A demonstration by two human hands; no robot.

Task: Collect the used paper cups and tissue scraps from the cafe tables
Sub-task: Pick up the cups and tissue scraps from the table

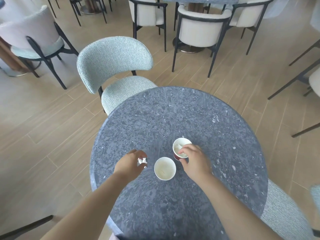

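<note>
**A:** Where are we with this table [173, 115]?

**B:** We have both hands out over it. Our left hand [131, 161] pinches a crumpled tissue scrap [142, 161] in its curled fingertips. We cannot tell whether the scrap is off the stone or just touching it.

**A:** And our right?

**B:** Our right hand [194, 160] grasps the red cup [176, 155], fingers hooked over the rim and thumb against the red wall. More white tissue [179, 146] lies inside, just beyond those fingers.

**A:** Why take it from the top?

**B:** We judge that a grip over the mouth keeps the wad in and lets us lift straight up.

**A:** The other cup?

**B:** The white cup [156, 170] stands upright between our hands, just right of the left fingertips and near the right thumb, touching neither. It looks empty apart from a faint stain.

**A:** So where does the scrap go?

**B:** Probably into the white cup, the nearest open mouth to our left hand. After that we could nest the two. Paper walls crush easily, so we should squeeze lightly.

**A:** Anything further out?

**B:** A pale green chair [114, 66] is tucked in beyond our left hand.
</note>
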